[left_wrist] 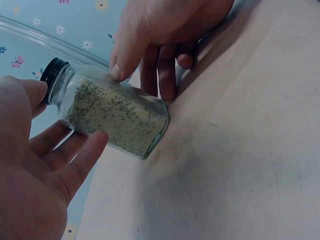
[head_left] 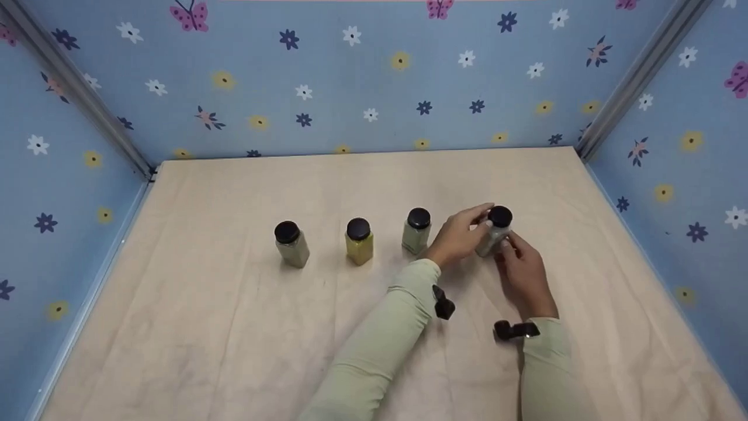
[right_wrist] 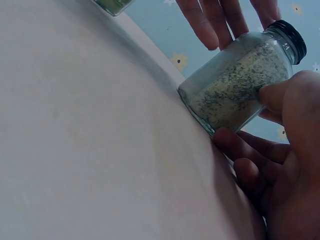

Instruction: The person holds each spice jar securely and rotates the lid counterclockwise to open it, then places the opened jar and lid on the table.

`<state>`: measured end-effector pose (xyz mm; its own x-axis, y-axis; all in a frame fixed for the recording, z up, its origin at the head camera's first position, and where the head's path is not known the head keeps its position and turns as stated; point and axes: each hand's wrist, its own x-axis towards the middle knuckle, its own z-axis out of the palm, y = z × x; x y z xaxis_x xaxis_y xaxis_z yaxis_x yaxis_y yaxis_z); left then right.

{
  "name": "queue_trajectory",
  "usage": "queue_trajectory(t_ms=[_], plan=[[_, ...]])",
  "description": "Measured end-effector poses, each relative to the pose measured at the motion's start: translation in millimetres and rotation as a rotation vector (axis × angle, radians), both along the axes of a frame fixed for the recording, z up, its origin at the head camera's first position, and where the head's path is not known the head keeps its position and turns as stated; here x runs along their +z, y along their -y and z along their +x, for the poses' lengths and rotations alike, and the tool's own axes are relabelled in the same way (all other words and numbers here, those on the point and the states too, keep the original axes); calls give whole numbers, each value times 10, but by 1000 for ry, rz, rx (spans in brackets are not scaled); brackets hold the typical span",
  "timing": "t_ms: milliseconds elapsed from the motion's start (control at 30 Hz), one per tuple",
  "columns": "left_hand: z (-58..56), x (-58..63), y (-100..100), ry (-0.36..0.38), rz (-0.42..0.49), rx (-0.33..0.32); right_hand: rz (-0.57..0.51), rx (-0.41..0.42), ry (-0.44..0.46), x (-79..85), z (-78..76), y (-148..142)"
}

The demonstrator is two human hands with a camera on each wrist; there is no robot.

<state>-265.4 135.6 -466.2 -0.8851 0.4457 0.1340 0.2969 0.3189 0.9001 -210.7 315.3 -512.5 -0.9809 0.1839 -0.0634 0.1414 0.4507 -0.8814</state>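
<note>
Both hands are on a square glass spice jar [head_left: 498,217] with a black lid, toward the right of the table. Pale seasoning with dark green flecks fills much of the jar [left_wrist: 117,117]. My left hand [head_left: 461,237] pinches it up at the lid, the other fingers spread alongside the glass. Lower down, my right hand [head_left: 526,272] grips the body between thumb and fingers. In the right wrist view, the base of the jar [right_wrist: 240,82] is right at the tabletop. A similar jar [head_left: 416,234] with greenish contents stands just left of my left hand.
Farther left stand a jar with yellow contents [head_left: 359,245] and a jar with grey-green contents [head_left: 293,248], both black-lidded and roughly in line. A cream cloth [head_left: 234,339] covers the table. Blue flowered panels [head_left: 374,76] enclose the back and sides.
</note>
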Motion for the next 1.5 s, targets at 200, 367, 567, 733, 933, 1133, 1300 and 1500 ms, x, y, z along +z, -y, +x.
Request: queue_trajectory(t_ms=[200,367,567,733,933,1133,1300,1500], plan=[[-19,22,11,-4,-13,7,4,-5,20,14,-28,18],[-2,58,-34,-11,-77,26,30,1,29,6,-17,2],[34,84,-68,-23,-129,46,59,11,0,-27,-3,-28],[61,81,-63,-24,-176,69,78,28,-23,-37,13,-27],[55,83,-87,-55,-187,65,36,15,-32,-37,17,-31],[51,62,-110,-44,-166,76,51,21,-34,-34,17,-46],[64,44,-109,-26,-134,96,47,28,-46,-54,19,-46],[57,58,-103,-12,-94,99,48,31,-62,-37,0,-52]])
